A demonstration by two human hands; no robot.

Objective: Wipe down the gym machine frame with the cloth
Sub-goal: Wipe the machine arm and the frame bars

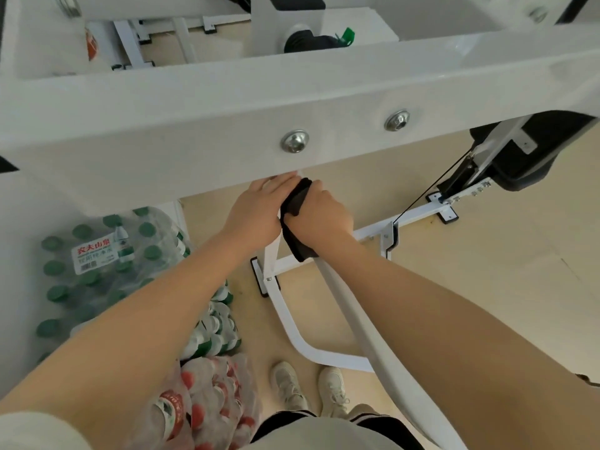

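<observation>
Single head view, worn on the person's head, looking steeply down and forward. Landmark: the white frame crossbeam (227,125), very near the lens, spanning the full width across the upper half. Beyond and above the beam, more white frame parts. Below the beam, both forearms reach away from the camera, with the floor (487,287) far underneath. The person's own shoes (308,388) sit at bottom centre, straight under the lens. Wide-angle bending at the edges.

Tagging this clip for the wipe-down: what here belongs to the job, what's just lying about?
Job: dark cloth, right hand gripping it, left hand, white machine frame.
Lying about: green-capped water bottle pack, red-capped bottle pack.
</observation>
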